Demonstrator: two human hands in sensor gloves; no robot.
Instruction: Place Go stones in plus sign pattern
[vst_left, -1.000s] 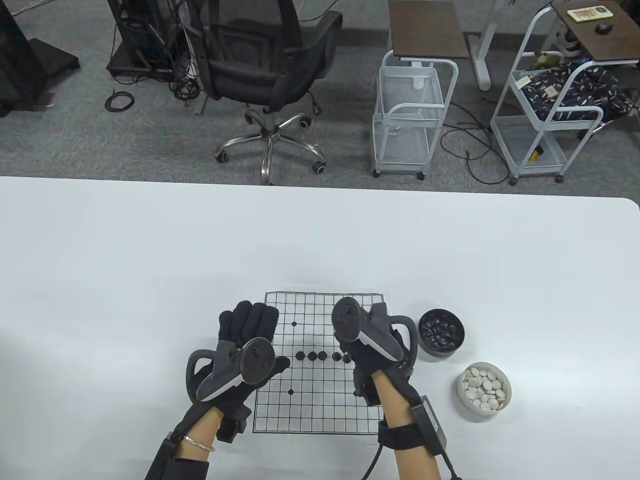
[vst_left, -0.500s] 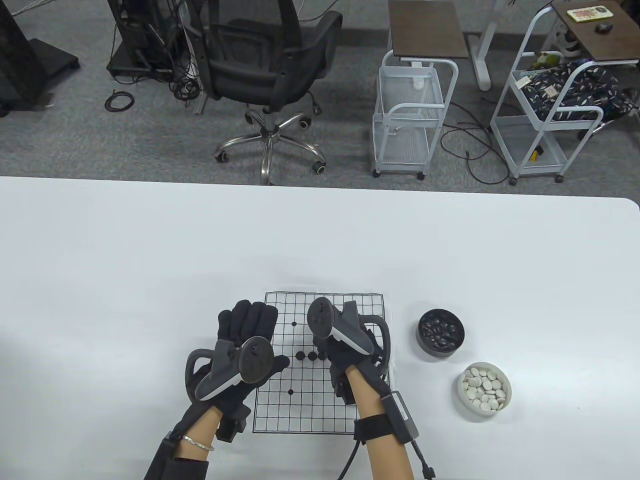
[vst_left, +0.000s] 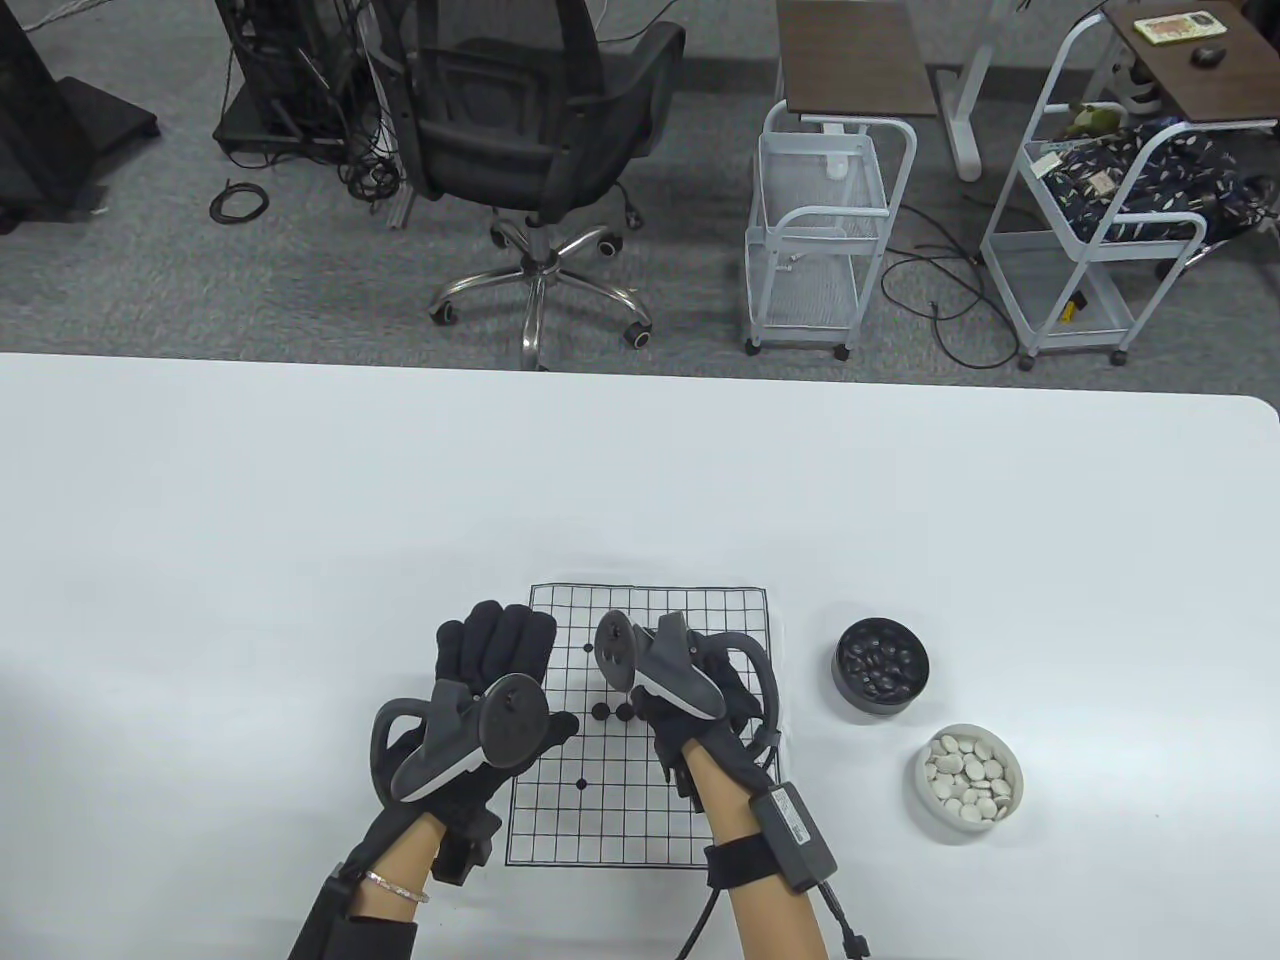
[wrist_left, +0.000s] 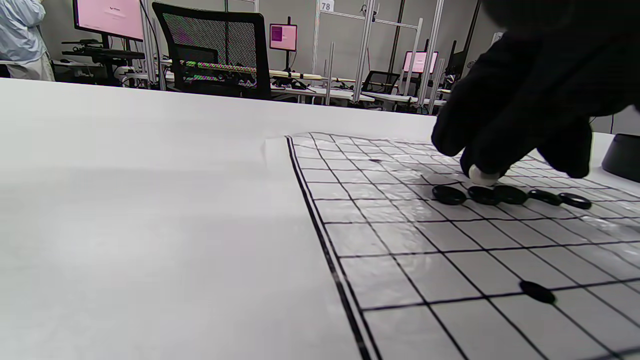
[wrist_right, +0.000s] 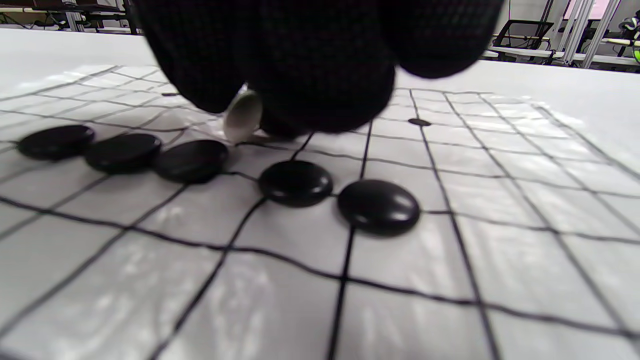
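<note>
One number can be read — "78", black on a small white sign (wrist_left: 327, 6) fixed high on a metal frame post at the back of the room, in the left wrist view. The pink monitor screens (wrist_left: 110, 15) there and the label on the right wrist pack (vst_left: 792, 818) carry print too small to read.

Even, bright overhead light gives soft shadows. Glare streaks the glossy board (wrist_right: 450, 240). The right hand (wrist_right: 320, 60) looms blurred in its wrist view

Stones (wrist_right: 295, 182) on board (vst_left: 560, 810) — bowls (vst_left: 881, 668) right.
</note>
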